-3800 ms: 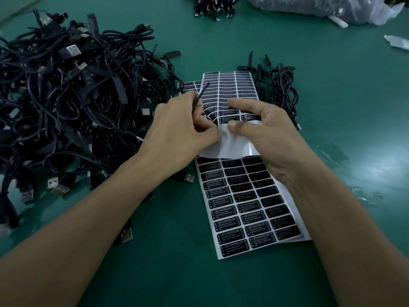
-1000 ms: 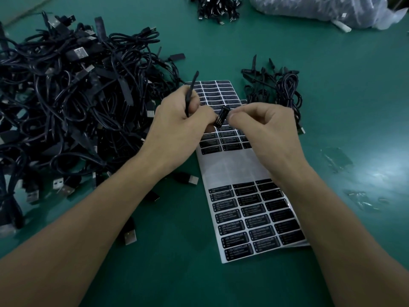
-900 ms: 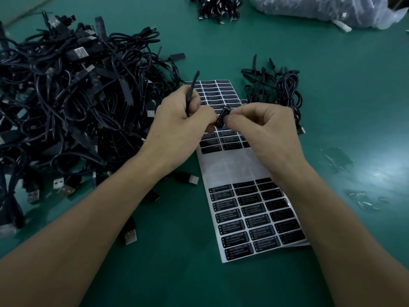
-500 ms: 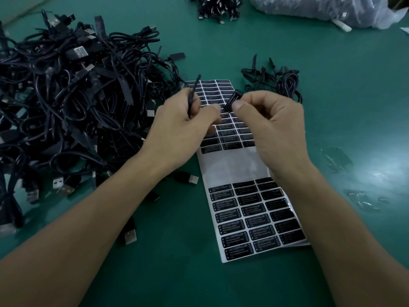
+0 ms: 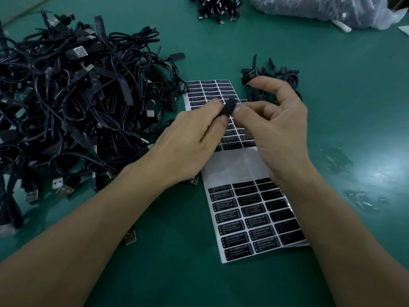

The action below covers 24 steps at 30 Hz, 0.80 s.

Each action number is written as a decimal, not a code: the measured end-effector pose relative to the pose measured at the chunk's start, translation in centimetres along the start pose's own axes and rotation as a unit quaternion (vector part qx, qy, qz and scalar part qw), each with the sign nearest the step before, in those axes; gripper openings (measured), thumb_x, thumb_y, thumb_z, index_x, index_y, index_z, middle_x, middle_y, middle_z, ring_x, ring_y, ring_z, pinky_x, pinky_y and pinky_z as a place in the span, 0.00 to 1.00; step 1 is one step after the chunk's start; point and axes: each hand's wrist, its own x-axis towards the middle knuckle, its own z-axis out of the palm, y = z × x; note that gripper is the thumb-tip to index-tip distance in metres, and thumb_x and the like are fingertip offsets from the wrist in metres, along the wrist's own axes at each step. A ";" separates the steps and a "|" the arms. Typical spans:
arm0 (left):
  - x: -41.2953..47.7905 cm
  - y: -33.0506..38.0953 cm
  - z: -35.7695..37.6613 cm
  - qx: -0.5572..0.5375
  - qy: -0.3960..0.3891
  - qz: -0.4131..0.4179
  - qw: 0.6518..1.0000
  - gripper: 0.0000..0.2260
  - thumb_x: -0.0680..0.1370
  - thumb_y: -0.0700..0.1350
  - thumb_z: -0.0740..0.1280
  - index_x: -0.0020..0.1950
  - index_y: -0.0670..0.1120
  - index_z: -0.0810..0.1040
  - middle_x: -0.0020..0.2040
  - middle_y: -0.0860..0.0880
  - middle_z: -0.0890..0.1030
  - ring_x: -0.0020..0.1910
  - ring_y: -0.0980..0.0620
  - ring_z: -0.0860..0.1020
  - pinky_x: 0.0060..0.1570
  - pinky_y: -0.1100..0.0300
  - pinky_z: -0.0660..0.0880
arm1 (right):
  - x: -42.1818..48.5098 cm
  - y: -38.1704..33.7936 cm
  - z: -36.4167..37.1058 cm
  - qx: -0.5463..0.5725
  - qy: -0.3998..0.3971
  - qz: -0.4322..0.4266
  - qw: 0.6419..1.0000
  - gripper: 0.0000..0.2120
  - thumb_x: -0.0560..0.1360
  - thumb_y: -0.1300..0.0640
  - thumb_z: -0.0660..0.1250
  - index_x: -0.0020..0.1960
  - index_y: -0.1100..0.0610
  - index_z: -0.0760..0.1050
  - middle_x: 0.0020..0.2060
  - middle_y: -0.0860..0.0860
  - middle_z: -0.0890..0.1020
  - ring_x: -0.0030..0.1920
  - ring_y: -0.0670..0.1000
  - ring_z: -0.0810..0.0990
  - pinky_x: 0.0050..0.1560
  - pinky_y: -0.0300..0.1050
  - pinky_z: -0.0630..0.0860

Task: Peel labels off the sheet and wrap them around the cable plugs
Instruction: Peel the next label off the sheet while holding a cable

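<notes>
We see label sheet point(image 5: 247, 218) ctr on table point(image 5: 354, 107); cable pile point(image 5: 66, 96) to its L, small bundle point(image 5: 267, 73) behind-R, bag point(image 5: 321, 9) far back R.

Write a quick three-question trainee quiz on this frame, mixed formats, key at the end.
1. True or false: the label sheet lies left of the big cable pile.
2. The left hand pinches: A) a black plug B) scissors C) a tape roll.
3. Fill in: the sheet's bare strip sits ___ two blocks of labels.
Key: 1 false; 2 A; 3 between.
</notes>
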 end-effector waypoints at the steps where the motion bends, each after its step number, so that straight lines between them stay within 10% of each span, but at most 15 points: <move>1: 0.0 -0.2 0.0 0.002 0.004 0.004 1.000 0.10 0.85 0.47 0.57 0.45 0.47 0.70 0.35 0.43 0.76 0.31 0.43 0.71 0.31 0.45 0.69 | 0.0 0.0 0.0 0.010 -0.001 0.000 1.000 0.17 0.75 0.66 0.71 0.58 0.51 0.73 0.32 0.47 0.83 0.35 0.43 0.81 0.41 0.36 0.76; 15: 0.2 -0.8 -0.2 0.011 0.037 -0.023 0.999 0.12 0.82 0.50 0.65 0.42 0.48 0.83 0.33 0.51 0.83 0.28 0.52 0.76 0.28 0.56 0.72 | 0.2 0.3 -0.1 0.024 -0.002 -0.043 0.999 0.19 0.75 0.65 0.73 0.60 0.50 0.71 0.34 0.47 0.84 0.40 0.45 0.83 0.47 0.40 0.79; 24: 0.5 -1.3 -0.3 -0.016 0.053 -0.062 0.997 0.13 0.83 0.50 0.65 0.41 0.48 0.83 0.34 0.54 0.84 0.32 0.56 0.80 0.39 0.53 0.80 | 0.0 0.0 0.3 0.058 0.069 0.049 0.995 0.09 0.77 0.62 0.70 0.40 0.53 0.80 0.33 0.49 0.80 0.36 0.48 0.77 0.33 0.39 0.73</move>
